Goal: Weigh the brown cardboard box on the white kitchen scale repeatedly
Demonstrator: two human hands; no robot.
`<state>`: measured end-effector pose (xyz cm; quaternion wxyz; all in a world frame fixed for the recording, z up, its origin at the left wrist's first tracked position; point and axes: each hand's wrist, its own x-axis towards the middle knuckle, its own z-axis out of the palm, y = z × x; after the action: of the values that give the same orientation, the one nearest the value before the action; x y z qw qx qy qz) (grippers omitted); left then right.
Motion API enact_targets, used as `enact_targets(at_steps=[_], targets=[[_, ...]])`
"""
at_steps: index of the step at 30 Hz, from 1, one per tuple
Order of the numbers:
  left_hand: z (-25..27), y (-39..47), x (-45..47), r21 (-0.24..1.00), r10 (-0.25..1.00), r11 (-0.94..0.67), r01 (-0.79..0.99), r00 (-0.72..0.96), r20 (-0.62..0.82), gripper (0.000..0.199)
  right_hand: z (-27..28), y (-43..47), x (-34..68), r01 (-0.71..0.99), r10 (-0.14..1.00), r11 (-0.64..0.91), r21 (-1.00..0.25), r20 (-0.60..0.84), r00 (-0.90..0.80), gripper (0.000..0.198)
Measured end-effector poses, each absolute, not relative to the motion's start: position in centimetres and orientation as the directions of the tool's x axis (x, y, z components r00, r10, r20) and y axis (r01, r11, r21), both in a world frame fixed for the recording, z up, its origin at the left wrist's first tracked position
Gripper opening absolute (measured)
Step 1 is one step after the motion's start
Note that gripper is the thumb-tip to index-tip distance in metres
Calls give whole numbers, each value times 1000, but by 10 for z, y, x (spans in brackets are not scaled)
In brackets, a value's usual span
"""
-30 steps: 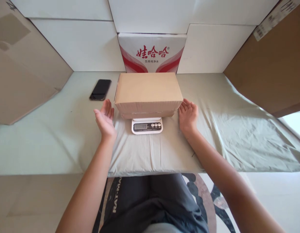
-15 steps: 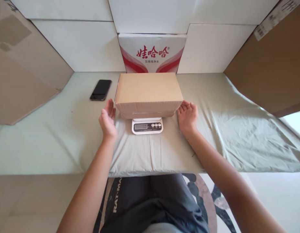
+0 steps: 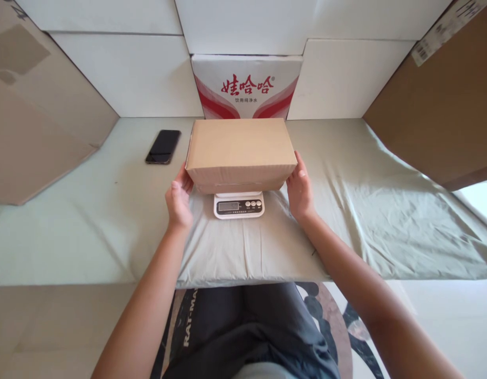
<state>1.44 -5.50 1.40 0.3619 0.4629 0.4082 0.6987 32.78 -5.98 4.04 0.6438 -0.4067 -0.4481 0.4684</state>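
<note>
A closed brown cardboard box (image 3: 241, 145) rests on a small white digital scale (image 3: 239, 206), whose display and buttons show in front of it. My left hand (image 3: 179, 199) is against the box's left side, its fingertips partly hidden behind the lower corner. On the opposite side, my right hand (image 3: 301, 189) presses its fingers to the right side, the thumb near the front corner. Between them, the two hands hold the box from both ends. The scale's platform is mostly hidden under the box, and I cannot read its display.
A black smartphone (image 3: 163, 147) lies left of the box on the pale green cloth (image 3: 109, 231). Behind stands a white and red printed carton (image 3: 247, 79) against white panels. Large brown cardboard boxes flank the surface at left (image 3: 42, 121) and right (image 3: 444, 116).
Both hands have moved inward from beside the cardboard box and now touch its sides. The box and scale stay in the same place.
</note>
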Motion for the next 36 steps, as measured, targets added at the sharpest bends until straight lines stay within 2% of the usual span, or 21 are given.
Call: enact_targets(at_steps=[17, 27, 36], targets=[[17, -59, 17, 912, 889, -385, -140, -320, 327, 93, 43, -66, 325, -238, 969, 242, -941, 219, 118, 82], [25, -63, 20, 920, 893, -377, -110, -307, 330, 93, 43, -68, 323, -206, 956, 294, -933, 281, 88, 74], [25, -65, 18, 926, 904, -364, -102, -280, 324, 94, 49, -72, 321, -152, 954, 299, -942, 289, 81, 81]])
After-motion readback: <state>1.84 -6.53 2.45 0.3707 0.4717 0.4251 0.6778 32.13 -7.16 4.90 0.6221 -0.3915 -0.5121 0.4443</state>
